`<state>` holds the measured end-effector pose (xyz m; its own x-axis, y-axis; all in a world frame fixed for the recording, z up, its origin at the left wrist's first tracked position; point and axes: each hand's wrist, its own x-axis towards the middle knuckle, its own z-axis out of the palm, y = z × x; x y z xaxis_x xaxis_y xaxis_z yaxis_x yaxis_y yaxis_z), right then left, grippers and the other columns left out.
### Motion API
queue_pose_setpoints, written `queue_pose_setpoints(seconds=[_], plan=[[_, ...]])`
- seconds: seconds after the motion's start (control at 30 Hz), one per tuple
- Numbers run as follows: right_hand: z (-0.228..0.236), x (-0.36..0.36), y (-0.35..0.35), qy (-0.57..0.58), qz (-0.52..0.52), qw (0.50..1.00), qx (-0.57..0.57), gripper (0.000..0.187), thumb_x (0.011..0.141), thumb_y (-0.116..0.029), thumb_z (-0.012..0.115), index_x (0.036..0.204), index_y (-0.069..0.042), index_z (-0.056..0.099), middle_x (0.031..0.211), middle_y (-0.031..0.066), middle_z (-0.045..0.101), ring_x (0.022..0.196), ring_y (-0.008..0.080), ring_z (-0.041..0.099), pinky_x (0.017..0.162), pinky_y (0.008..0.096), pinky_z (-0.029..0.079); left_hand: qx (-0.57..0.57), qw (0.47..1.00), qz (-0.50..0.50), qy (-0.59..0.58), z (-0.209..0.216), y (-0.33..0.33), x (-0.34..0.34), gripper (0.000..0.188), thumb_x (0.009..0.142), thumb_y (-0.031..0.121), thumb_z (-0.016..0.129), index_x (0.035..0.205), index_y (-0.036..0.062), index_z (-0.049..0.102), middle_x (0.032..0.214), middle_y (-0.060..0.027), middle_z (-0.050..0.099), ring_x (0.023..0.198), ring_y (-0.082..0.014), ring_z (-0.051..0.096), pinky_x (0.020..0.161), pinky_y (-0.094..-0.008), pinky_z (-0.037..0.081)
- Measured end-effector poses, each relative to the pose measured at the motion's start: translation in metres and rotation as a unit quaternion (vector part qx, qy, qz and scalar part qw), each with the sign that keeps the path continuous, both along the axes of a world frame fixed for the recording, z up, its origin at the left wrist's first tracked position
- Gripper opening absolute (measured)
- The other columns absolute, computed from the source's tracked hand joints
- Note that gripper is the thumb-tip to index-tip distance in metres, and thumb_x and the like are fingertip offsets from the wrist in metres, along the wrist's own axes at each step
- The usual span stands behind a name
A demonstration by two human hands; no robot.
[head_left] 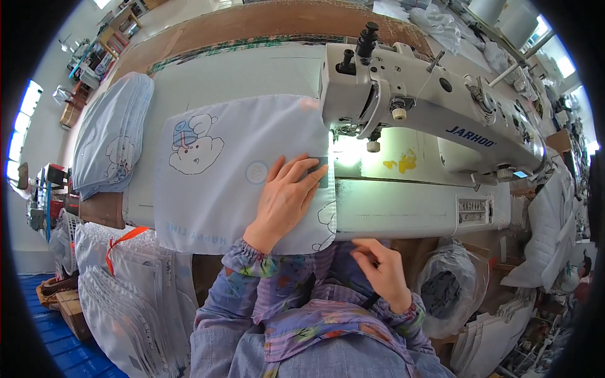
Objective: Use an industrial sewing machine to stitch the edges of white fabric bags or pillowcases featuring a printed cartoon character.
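Note:
A pale blue-white fabric panel [220, 201] with rounded corners and a printed cartoon bear lies on the sewing machine's table. Along its right side runs an edge beside the needle area of the white sewing machine [422, 107]; the needle itself is too small to make out. My left hand [283, 198] rests palm down on the panel near that edge, fingers spread. Just off the table's front edge, right of the panel, is my right hand [382, 271]. Its fingers are loosely bent, thumb and forefinger apart, with nothing seen between them.
A stack of similar printed panels [113, 135] sits at the table's left end. More panels hang below it at left, tied with a red strip [123, 242]. A clear plastic bag [450, 286] with dark contents stands lower right. White quilted cloth [542, 227] hangs at far right.

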<state>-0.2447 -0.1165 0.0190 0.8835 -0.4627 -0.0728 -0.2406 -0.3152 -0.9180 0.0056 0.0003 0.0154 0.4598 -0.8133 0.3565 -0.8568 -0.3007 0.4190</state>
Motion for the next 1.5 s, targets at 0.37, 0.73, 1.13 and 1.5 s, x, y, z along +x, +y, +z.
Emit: queue_pose_setpoints(seconds=[0.37,0.73,1.13,1.5], plan=[[-0.005,0.091,0.000,-0.031,-0.032,0.999,-0.015,0.045,0.097,-0.004,0.069,0.140,-0.001,0.059,0.092,0.0096,0.069,0.061,0.0115,0.058,0.057,0.0286,0.049,0.007,1.000,0.011,0.026,-0.003,-0.005,0.000,0.034,0.096,0.014,0.065,0.130,0.0142,0.068,0.134,-0.0040,0.062,0.133,-0.0255,0.056,0.118,-0.0567,0.034],[-0.012,0.113,-0.024,-0.062,-0.038,0.981,-0.182,0.040,0.094,-0.002,0.069,0.133,0.002,0.063,0.096,0.0187,0.066,0.074,0.0257,0.066,0.070,0.0358,0.055,-0.021,0.999,-0.023,0.031,-0.008,-0.037,0.026,0.030,0.097,0.014,0.062,0.127,0.0106,0.067,0.138,-0.0071,0.063,0.136,-0.0275,0.054,0.118,-0.0585,0.033],[-0.006,0.108,-0.025,-0.010,-0.036,0.999,-0.020,0.044,0.097,-0.005,0.070,0.140,-0.001,0.061,0.081,0.0064,0.066,0.055,0.0101,0.061,0.050,0.0282,0.051,-0.012,0.998,-0.052,0.035,-0.004,-0.039,0.036,0.027,0.097,0.017,0.065,0.122,0.0086,0.068,0.140,-0.0079,0.064,0.137,-0.0293,0.054,0.118,-0.0589,0.034],[-0.006,0.112,-0.026,-0.007,-0.035,0.998,-0.051,0.043,0.096,-0.003,0.069,0.139,0.001,0.062,0.071,0.0053,0.063,0.053,0.0103,0.060,0.051,0.0281,0.048,-0.078,0.993,-0.085,0.033,-0.002,-0.042,0.045,0.017,0.087,0.008,0.071,0.104,0.0042,0.072,0.113,-0.0114,0.067,0.111,-0.0333,0.060,0.099,-0.0455,0.048]])
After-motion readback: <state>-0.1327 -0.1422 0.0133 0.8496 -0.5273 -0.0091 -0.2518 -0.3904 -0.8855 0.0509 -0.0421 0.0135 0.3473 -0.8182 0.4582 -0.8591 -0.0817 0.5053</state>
